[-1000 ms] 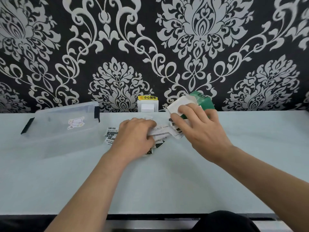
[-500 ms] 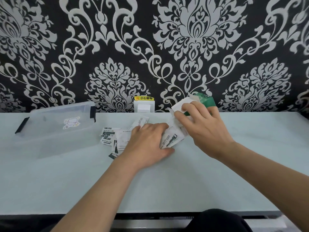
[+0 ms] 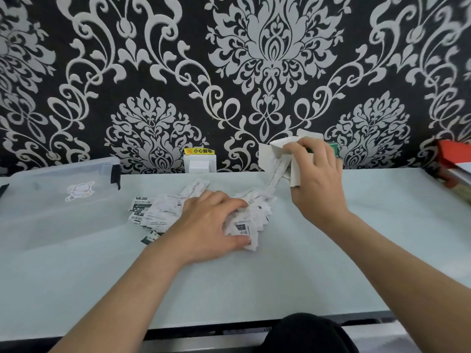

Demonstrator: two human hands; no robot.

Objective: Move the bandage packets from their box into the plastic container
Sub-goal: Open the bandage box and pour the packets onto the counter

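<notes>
Raised: box [image 3: 277, 149] in right grip [image 3: 318, 184] | left grip [image 3: 209, 225] holds packets [image 3: 244, 225] | container [image 3: 51, 207], socket [image 3: 200, 164] nearby

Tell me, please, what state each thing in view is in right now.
box, flaps open, tipped mouth-down.
bandage packets, heaped loose on the table.
plastic container, on the table at left; lid unclear.
left hand, grips a bunch of the bandage packets.
right hand, holds the box off the table.

Left hand [image 3: 209, 225] grips packets [image 3: 163, 212]; right hand [image 3: 318, 184] holds tilted box [image 3: 277, 149].
</notes>
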